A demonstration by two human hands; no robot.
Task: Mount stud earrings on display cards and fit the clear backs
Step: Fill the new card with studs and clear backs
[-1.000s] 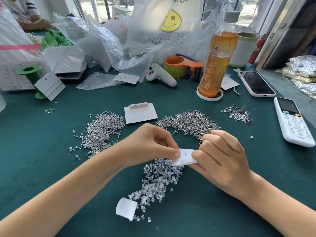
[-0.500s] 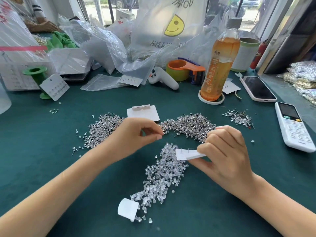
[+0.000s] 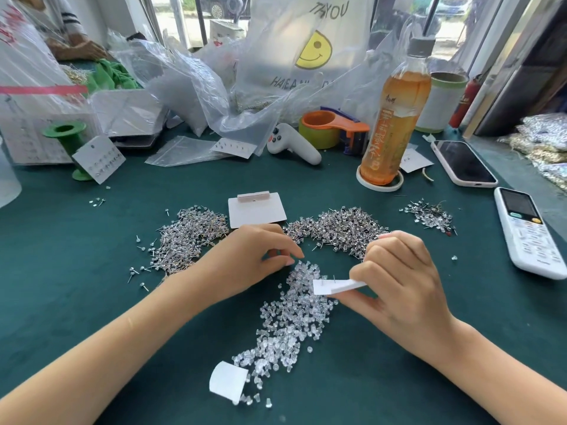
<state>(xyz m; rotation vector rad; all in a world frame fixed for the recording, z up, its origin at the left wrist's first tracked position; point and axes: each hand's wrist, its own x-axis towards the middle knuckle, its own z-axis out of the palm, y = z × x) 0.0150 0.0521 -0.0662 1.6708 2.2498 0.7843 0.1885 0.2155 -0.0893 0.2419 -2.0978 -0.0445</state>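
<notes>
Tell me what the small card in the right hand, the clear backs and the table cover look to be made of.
The card looks like thin matte white cardstock: it shows a flat paper edge, with thin posts poking through. The clear backs look like soft translucent plastic or silicone, glossy; which one is unclear. The table cover looks like dark green felt or velvet, dull and without glare.

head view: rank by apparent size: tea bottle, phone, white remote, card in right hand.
1. tea bottle, clearly the largest.
2-3. white remote and phone: they look alike; the remote lies nearer the camera, so unranked.
4. card in the right hand grip, smallest, partly hidden by fingers.
</notes>
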